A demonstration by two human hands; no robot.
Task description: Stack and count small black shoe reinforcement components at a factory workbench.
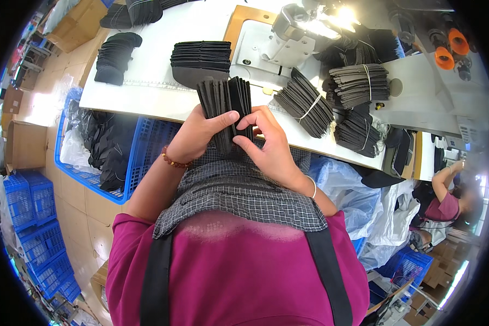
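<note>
I hold a thick stack of dark cut fabric pieces (216,100) upright at the table's near edge, over my checked apron. Its layers stand on edge, parted by a gap near the middle. My left hand (196,133) is wrapped round the left side, thumb across the front. On the right side, my right hand (270,149) has its fingers bent and its thumb close to them, gripping the layers; part of that grip is hidden. Just beyond lies a neat pile of dark pieces (201,57). A fanned pile of dark pieces (116,58) rests farther left.
A lit sewing machine (290,32) stands beyond my hands. Tied bundles (305,106) of dark pieces lie to the right on the white table (152,95). At left below is a blue crate (89,182) with dark scraps. Another person (445,206) sits far right.
</note>
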